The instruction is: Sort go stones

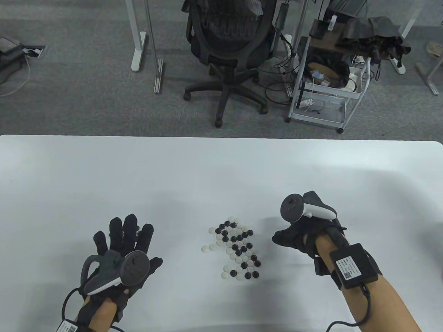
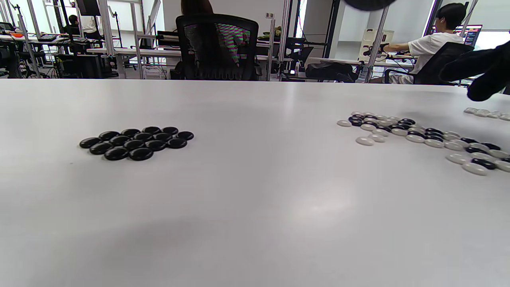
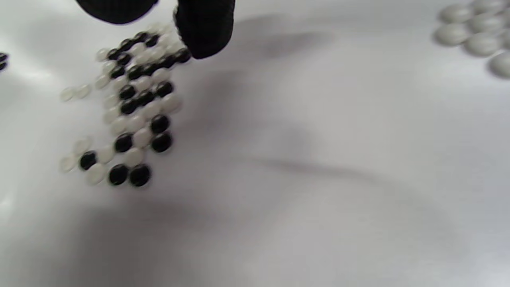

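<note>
The mixed stones (image 1: 237,247) lie in a loose patch on the white surface (image 1: 221,166), between the two hands; black and white ones sit touching each other, with a few white strays on the patch's left edge. In the left wrist view a tidy group of black stones (image 2: 135,142) lies well apart from the mix, and in the right wrist view a cluster of white stones (image 3: 474,34) sits off at the far right; so the sorting appears partly done, with much of the mix still to go.

The left hand (image 1: 121,249) hovers or rests flat near the surface, fingers spread and straight, holding nothing. The right hand (image 1: 297,237) is just right of the mix with its fingers curled downward; the right wrist view is blurred, and a fingertip (image 3: 204,30) hangs above the patch's upper edge, but I cannot tell whether a stone is pinched between the fingers.

To do this step well, I would take stones from the edge of the patch, not its middle; pinch one by its rim between thumb and forefinger, since the rounded tops look slippery; lift straight up so neighbours are not dragged along; let each hand feed the group on its own side, black to the left, white to the right; set stones down beside their group without scattering it.
</note>
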The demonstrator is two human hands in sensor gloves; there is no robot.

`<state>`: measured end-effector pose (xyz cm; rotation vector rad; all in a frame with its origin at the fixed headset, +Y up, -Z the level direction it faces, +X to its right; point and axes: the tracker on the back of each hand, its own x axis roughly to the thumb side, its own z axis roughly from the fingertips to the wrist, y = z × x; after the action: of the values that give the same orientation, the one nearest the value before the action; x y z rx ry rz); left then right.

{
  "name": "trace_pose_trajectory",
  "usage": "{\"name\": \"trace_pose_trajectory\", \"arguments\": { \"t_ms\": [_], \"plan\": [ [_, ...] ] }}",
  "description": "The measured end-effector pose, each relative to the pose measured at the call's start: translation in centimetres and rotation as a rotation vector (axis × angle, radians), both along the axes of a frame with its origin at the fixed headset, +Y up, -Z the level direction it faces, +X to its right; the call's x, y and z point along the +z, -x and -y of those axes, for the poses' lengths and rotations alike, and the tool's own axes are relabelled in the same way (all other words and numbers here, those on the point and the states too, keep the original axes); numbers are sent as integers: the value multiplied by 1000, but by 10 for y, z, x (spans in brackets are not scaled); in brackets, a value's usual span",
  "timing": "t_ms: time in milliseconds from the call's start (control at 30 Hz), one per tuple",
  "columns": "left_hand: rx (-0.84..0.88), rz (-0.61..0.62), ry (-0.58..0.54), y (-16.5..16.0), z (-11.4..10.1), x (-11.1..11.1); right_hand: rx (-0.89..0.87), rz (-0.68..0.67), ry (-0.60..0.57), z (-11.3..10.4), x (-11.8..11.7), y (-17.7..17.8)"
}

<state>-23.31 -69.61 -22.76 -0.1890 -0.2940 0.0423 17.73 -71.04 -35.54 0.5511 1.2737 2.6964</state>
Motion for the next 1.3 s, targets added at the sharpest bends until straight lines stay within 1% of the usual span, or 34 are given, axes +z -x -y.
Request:
{"name": "trace_pose_trajectory", "arguments": {
  "t_ms": [100, 267, 433, 567, 633, 667, 733, 833, 900, 1033, 1100, 1200, 1300],
  "plan": [
    [6, 1, -5, 0, -1, 1, -43, -42, 35, 10, 6, 16],
    [13, 2, -14, 1, -1, 1, -66, -75, 67, 28, 9, 30],
    [15, 2, -16, 1, -1, 2, -56, -73, 76, 40, 7, 34],
    [18, 2, -20, 2, -1, 2, -25, -42, 63, 42, 5, 23],
    [17, 2, -20, 2, -1, 2, 37, -24, 21, 42, 1, 11],
    [17, 2, -19, 2, -1, 2, 63, -9, 20, 42, -1, 4],
    [15, 2, -18, 2, -1, 2, 47, 55, 31, 42, -5, -12],
    [14, 3, -19, 1, -1, 3, 50, 70, 9, 38, -4, -21],
    [10, 3, -18, 1, -1, 2, -8, 34, 18, 36, 3, -14],
    [7, -1, -10, 1, 1, 2, -10, -112, 3, 38, 22, 15],
    [7, -2, -8, 1, 1, 2, 1, -145, 8, 42, 26, 24],
    [8, -3, -9, 1, 1, 2, 42, -156, 21, 49, 28, 25],
    [14, -5, -13, 2, 0, 3, 60, -142, 11, 49, 30, 13]
  ]
}}
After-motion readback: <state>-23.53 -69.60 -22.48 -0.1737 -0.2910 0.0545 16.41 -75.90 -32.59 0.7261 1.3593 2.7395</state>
